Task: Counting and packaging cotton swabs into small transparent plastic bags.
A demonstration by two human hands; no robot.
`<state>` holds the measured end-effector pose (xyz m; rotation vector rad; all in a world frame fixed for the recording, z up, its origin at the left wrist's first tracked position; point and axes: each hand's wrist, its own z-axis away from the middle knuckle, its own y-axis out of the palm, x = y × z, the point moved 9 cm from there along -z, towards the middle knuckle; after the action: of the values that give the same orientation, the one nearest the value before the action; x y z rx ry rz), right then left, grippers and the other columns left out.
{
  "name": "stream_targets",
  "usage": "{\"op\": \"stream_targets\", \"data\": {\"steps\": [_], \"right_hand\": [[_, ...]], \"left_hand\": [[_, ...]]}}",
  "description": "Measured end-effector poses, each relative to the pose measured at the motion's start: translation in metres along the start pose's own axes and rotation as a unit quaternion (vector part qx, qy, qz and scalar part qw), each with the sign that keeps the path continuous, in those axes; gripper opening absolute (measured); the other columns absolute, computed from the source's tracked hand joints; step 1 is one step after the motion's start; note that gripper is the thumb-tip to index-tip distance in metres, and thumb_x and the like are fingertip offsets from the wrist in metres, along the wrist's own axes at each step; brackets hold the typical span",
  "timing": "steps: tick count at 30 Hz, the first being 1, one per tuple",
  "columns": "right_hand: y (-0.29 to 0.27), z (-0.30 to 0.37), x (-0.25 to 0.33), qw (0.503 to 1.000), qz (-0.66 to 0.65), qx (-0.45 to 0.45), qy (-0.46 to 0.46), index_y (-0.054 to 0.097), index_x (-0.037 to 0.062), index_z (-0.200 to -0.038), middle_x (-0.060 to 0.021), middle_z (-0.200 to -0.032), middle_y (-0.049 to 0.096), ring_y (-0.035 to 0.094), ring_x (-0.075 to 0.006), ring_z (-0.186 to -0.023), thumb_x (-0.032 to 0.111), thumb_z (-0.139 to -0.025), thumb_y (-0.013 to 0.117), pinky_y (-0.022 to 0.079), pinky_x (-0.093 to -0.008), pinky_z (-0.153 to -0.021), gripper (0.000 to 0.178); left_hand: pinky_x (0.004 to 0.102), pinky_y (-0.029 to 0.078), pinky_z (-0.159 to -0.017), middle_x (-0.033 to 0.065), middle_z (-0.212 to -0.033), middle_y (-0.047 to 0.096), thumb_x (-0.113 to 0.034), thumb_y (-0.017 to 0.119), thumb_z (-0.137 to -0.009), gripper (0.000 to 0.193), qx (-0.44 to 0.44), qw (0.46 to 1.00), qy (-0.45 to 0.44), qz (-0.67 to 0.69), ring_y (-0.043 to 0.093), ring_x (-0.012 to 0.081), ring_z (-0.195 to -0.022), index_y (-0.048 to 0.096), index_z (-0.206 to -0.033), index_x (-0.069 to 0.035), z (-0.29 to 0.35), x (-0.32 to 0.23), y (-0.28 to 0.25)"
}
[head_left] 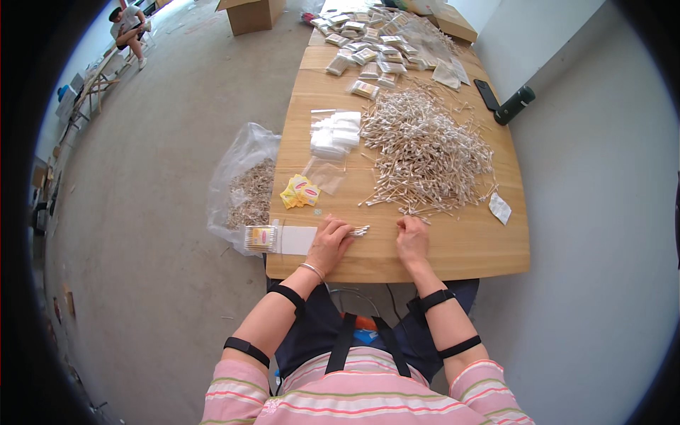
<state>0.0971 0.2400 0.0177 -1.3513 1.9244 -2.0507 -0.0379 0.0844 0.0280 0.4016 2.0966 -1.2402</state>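
Observation:
Under the fingers of my left hand [331,242] lies a small bunch of cotton swabs [360,231], their white tips sticking out to the right. My right hand [412,239] is at the near edge of a big pile of loose cotton swabs [425,149], its fingers pinched together by a few stray swabs; whether one is between them is too small to tell. Left of my left hand, a white card strip [297,240] lies flat. Beside it, at the table's left edge, sits a filled clear pack of swabs [261,239] with a yellow label.
Yellow cards [299,192] and a stack of clear bags [336,133] lie on the wooden table [319,265]. Filled packs [368,53] cover its far end. A phone [486,95] and dark bottle [515,105] stand right. A plastic sack [244,188] is on the floor; a person [129,32] sits far left.

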Motion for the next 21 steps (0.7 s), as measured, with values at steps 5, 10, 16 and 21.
{"op": "stream_targets", "data": {"steps": [5,10,16,21], "right_hand": [[0.040,-0.012,0.058,0.993,-0.071,0.046,-0.087,0.063,0.0056,-0.090,-0.0136,-0.087,0.062,0.058,-0.0329,-0.085,0.005,-0.081,0.055,0.047,-0.0397,-0.079,0.012],[0.047,-0.019,0.082,0.969,-0.142,0.071,-0.190,0.063,0.0062,-0.093,-0.0125,-0.089,0.063,0.057,-0.0307,-0.088,0.003,-0.080,0.055,0.047,-0.0388,-0.081,0.016],[0.010,-0.045,0.034,0.986,0.036,-0.030,-0.159,0.065,0.0077,-0.087,-0.0068,-0.095,0.059,0.052,-0.0274,-0.094,0.006,-0.079,0.059,0.044,-0.0361,-0.085,0.010],[0.010,-0.056,0.039,0.987,0.105,-0.022,-0.120,0.066,0.0134,-0.079,-0.0008,-0.092,0.057,0.050,-0.0243,-0.093,0.017,-0.076,0.066,0.041,-0.0386,-0.083,0.005]], "left_hand": [[0.0420,0.037,-0.101,0.0144,-0.114,0.054,-0.009,0.071,-0.073,0.040,-0.040,0.998,-0.044,0.010,0.047,0.0342,-0.113,0.057,-0.110,-0.004,0.000,0.001,-0.007],[0.0417,0.036,-0.103,0.0158,-0.123,0.049,-0.010,0.071,-0.073,0.046,-0.049,0.998,-0.039,-0.015,0.043,0.0343,-0.120,0.054,-0.115,-0.002,-0.001,0.001,-0.007],[0.0415,0.034,-0.105,0.0165,-0.122,0.050,-0.008,0.066,-0.075,0.044,-0.008,0.998,0.012,-0.061,0.043,0.0340,-0.120,0.052,-0.116,-0.001,-0.002,-0.006,-0.002],[0.0420,0.034,-0.106,0.0173,-0.123,0.049,-0.008,0.066,-0.073,0.051,-0.030,0.999,-0.025,-0.024,0.042,0.0347,-0.121,0.048,-0.120,-0.001,-0.002,-0.003,-0.005]]}}
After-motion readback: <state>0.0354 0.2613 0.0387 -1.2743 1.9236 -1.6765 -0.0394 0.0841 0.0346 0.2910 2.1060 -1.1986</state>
